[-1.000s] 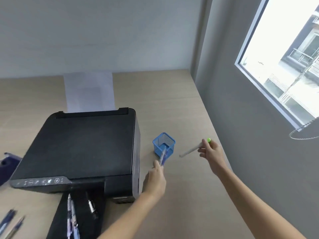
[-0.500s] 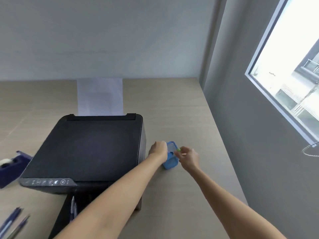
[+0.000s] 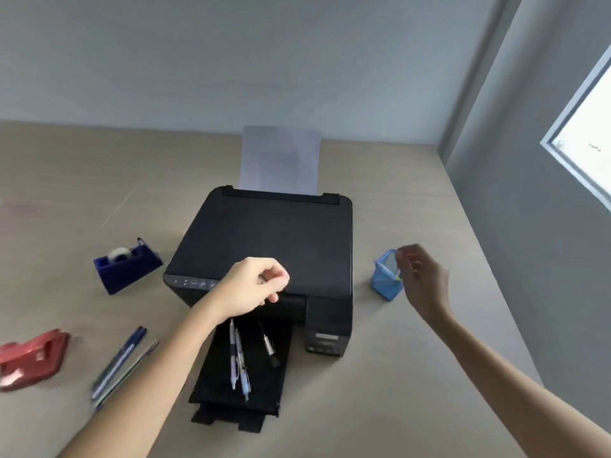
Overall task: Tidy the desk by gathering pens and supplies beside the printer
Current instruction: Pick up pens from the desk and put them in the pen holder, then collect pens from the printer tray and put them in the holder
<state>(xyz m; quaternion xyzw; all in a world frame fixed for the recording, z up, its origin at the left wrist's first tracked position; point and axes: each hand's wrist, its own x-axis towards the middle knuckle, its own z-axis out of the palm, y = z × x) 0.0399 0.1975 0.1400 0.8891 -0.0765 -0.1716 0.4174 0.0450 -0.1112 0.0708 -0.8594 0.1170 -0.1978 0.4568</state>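
Observation:
A blue mesh pen cup (image 3: 383, 280) stands on the desk to the right of the black printer (image 3: 271, 239); a green-tipped pen (image 3: 400, 278) pokes from it. My right hand (image 3: 421, 276) hovers just right of the cup, fingers apart and holding nothing. My left hand (image 3: 254, 285) is over the printer's front edge, its fingers curled in with nothing in them. Two white-and-blue pens (image 3: 238, 361) and a black-and-silver pen (image 3: 269, 347) lie on the printer's output tray (image 3: 211, 388). Two more pens (image 3: 120, 361) lie on the desk at the left.
A dark blue tape dispenser (image 3: 127, 264) sits left of the printer. A red hole punch (image 3: 29, 357) is at the far left edge. White paper (image 3: 281, 158) stands in the printer's rear feed. A grey wall borders the desk on the right.
Both hands held pens and brought them to the cup. Now both hands hold nothing; my left hand has pulled back over the printer and my right has drawn off the cup.

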